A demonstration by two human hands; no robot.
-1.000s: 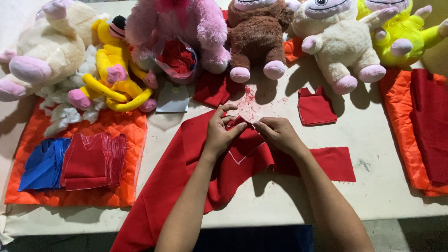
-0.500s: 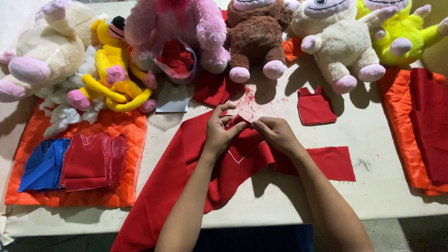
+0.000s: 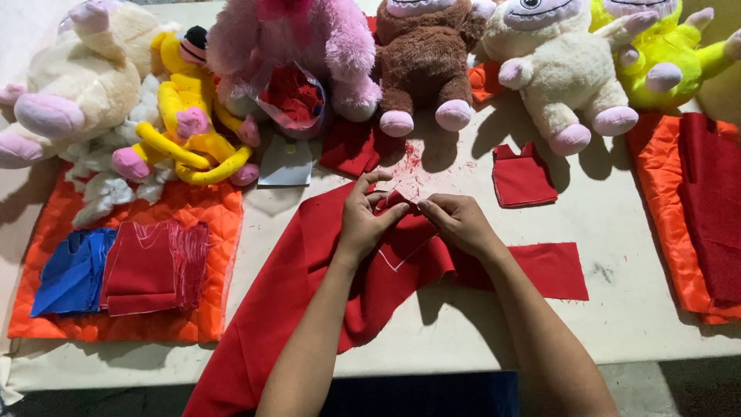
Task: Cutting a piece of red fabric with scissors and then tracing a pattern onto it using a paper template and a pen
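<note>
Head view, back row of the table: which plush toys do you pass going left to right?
Cream plush with pink feet → yellow plush → pink plush → brown plush → cream-white plush → lime-green plush.

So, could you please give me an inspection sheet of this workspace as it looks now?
Surface: pale table, red lint near the middle.
Job's things: red cloth with a chalk line, bunched at the hands.
Clutter: plush toys along the far edge; orange pads at both sides; folded red and blue pieces; small red piece.
Hands: left hand and right hand pinch the cloth.
Cables: nothing seen.
Surroundings: nothing seen.
</note>
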